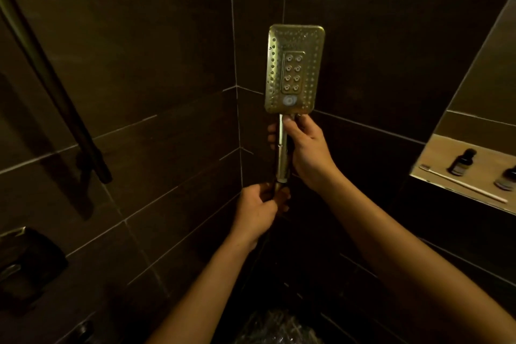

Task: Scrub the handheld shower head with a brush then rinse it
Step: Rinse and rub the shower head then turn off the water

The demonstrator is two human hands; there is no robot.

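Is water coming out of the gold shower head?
Off: no water leaves the rectangular gold shower head, held upright by both hands.

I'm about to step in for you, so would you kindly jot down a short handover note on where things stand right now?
Right hand: grip closed on the shower head handle, spray face toward the camera.
Left hand: closed around the handle's bottom end, at the hose joint.
Brush: a toothbrush lies on the shelf to the right, beside two small bottles.
Done: shower head in hand.
Left: pick up brush, scrub, rinse.

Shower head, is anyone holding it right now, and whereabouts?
Yes. The right hand grips the shower head by the upper handle, just below the spray plate. The left hand holds the handle's bottom end, at the hose connection.
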